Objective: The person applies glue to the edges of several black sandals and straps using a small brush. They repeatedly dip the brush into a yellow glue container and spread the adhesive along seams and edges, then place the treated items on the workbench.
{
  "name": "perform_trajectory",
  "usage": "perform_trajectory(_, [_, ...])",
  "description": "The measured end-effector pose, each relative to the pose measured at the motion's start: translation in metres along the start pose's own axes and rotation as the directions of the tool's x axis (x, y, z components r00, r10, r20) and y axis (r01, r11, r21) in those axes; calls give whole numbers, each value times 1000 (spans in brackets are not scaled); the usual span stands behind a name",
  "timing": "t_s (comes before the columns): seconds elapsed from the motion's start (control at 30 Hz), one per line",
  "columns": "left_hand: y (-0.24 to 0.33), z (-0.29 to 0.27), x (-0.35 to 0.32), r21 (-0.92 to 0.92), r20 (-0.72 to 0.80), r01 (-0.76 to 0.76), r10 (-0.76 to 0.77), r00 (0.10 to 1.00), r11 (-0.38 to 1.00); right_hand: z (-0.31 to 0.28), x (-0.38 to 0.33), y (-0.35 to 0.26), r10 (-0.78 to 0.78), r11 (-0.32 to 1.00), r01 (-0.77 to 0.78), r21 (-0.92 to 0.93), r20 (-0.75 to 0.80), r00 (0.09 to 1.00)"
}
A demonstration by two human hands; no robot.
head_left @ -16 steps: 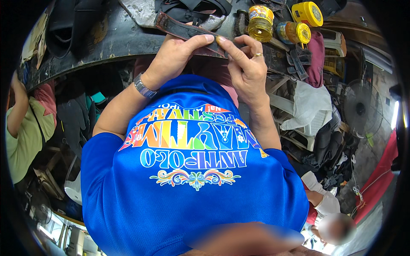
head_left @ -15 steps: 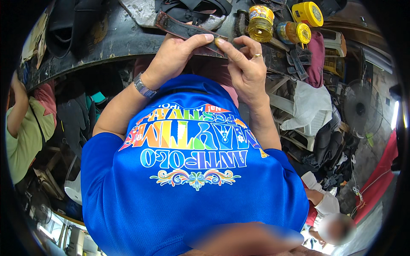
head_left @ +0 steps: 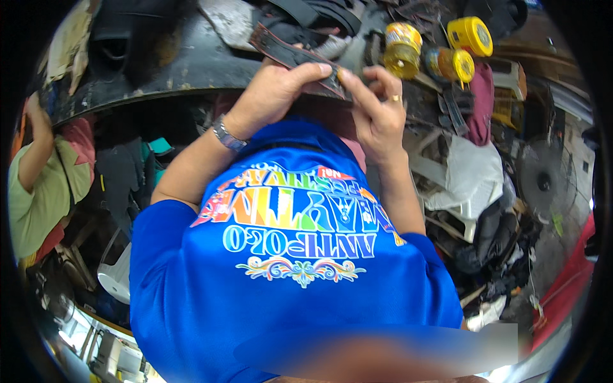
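A dark leather strap (head_left: 285, 53) with reddish-brown edges slants over the near edge of the black work table. My left hand (head_left: 276, 89) is closed on it, thumb along the top face and the other fingers mostly hidden beneath. My right hand (head_left: 380, 115), with a ring on one finger, meets the strap's right end. One of its fingertips, stained yellowish, presses there while the others curl; whether any grip it from below is hidden. Beyond the right hand stand an opened glass jar (head_left: 402, 60) of yellowish stuff and a second yellow-lidded jar (head_left: 447, 64).
The black table (head_left: 147, 83) curves across the top, with black straps (head_left: 319, 16) lying behind my hands. A yellow tub (head_left: 470, 36) is at the far right. White plastic chairs (head_left: 456, 172) and a fan (head_left: 543, 182) stand to the right. At far left another person's arm (head_left: 39, 127) shows.
The whole view has shifted, so the table and my hands appear slightly lower and farther right. Both hands stay at the leather strap, the right fingertip still against its end.
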State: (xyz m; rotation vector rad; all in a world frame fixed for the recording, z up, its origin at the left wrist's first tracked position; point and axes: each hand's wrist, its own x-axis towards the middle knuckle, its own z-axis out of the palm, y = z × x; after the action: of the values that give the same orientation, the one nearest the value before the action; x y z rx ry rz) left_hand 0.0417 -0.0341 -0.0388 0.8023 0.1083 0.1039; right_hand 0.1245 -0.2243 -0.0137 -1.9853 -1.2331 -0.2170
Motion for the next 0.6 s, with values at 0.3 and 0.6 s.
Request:
perform_trajectory(0.3, [97,-39,6,645,-116,62,17,993,762,-3,1,-7,33,970,-25,242,-28,999])
perform_trajectory(0.6, [153,-107,80,958,-108,15,310,945,288,6,-6,-8,182,913,-214,348,121,976])
